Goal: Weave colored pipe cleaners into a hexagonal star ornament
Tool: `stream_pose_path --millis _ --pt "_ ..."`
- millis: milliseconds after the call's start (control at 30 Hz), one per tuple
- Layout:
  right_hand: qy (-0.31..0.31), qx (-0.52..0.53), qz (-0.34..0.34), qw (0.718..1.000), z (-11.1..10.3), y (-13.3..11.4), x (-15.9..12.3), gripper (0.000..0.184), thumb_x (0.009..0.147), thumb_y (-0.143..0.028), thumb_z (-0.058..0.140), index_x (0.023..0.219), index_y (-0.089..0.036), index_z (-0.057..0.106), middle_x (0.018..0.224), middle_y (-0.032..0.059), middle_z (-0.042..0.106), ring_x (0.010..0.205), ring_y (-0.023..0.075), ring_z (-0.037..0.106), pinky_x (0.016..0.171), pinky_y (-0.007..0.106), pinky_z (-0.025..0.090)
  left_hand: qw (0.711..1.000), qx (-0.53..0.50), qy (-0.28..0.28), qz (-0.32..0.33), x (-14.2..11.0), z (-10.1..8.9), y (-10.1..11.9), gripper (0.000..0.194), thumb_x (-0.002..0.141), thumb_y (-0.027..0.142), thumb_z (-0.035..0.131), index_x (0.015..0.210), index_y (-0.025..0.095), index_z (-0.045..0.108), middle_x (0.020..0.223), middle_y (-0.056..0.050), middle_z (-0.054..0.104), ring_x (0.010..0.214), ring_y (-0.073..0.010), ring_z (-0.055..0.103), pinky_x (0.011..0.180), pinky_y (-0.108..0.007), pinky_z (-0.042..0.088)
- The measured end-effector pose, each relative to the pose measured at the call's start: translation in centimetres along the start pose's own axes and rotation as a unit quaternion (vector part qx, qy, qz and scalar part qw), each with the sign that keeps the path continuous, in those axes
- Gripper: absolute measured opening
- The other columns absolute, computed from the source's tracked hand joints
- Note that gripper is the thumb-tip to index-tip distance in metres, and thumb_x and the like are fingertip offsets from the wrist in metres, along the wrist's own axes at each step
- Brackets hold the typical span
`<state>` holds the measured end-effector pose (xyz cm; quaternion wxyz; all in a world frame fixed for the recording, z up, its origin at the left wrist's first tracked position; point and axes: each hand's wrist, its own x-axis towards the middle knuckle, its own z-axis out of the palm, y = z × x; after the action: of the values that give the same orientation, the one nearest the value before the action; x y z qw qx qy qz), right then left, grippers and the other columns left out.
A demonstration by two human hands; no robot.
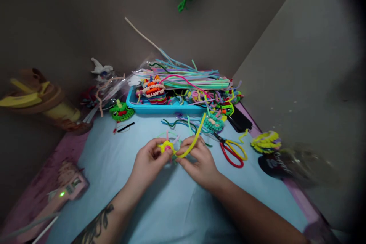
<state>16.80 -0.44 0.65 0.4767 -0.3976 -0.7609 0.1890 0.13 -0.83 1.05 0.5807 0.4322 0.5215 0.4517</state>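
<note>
My left hand (153, 159) is closed on a small pipe-cleaner piece (167, 146), yellow around a pink middle, with pink and lilac ends sticking out. Between the thumb and fingers of my right hand (200, 162) is a yellow pipe cleaner (198, 133). Its free end curves up past the knuckles, and its lower end meets the small piece. Both hands are close together above the light blue cloth. Loose green and blue pipe cleaners (183, 122) lie just beyond them. To the right are scissors (233, 151) with one red and one yellow handle.
A blue tray (168, 110) at the back holds many coloured pipe cleaners (197, 81) and fuzzy figures. A green figure (122, 111) stands left of it, a phone (240, 119) right. A power strip (65, 194) lies at left; a clear cup (303, 166) lies at right.
</note>
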Motion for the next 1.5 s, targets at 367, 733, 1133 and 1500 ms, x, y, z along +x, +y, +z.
stream_pose_path --millis 367,733,1133,1500 --pt "-0.005 0.082 0.166 0.983 -0.2 0.9 0.0 0.004 0.071 -0.020 0.072 0.071 -0.023 0.069 0.094 0.0033 0.054 0.095 0.0202 0.054 0.087 0.036 0.044 0.986 0.133 -0.100 0.012 -0.6 0.0 0.6 0.026 0.074 0.034 0.066 0.093 0.016 0.063 0.060 0.000 0.065 0.053 -0.0138 0.057 0.051 -0.023 0.041" --pt "-0.122 0.130 0.220 0.959 -0.6 1.6 0.4 0.018 0.081 -0.029 0.061 0.065 -0.019 0.064 0.108 0.0069 0.050 0.113 0.0229 0.049 0.098 0.040 0.036 0.967 0.211 -0.123 0.076 -1.1 -0.4 0.6 0.039 0.083 0.032 0.059 0.119 0.019 0.050 0.065 0.003 0.061 0.059 -0.0137 0.058 0.054 -0.022 0.042" --pt "0.067 0.101 0.224 0.967 -0.4 1.4 0.1 0.028 0.088 -0.038 0.051 0.070 -0.019 0.059 0.105 0.0070 0.049 0.108 0.0222 0.051 0.096 0.035 0.037 0.951 0.235 0.060 0.193 -1.2 0.1 0.1 0.033 0.081 0.027 0.063 0.112 0.017 0.059 0.078 -0.002 0.070 0.072 -0.0154 0.066 0.074 -0.028 0.050" --pt "0.005 0.172 0.212 0.962 0.4 0.7 -0.5 0.016 0.077 -0.032 0.069 0.089 -0.024 0.064 0.123 0.0078 0.046 0.123 0.0260 0.044 0.102 0.040 0.034 0.997 -0.053 0.055 -0.006 -0.9 1.3 0.2 0.034 0.064 0.030 0.078 0.091 0.014 0.066 0.080 -0.005 0.074 0.073 -0.0142 0.066 0.069 -0.023 0.050"
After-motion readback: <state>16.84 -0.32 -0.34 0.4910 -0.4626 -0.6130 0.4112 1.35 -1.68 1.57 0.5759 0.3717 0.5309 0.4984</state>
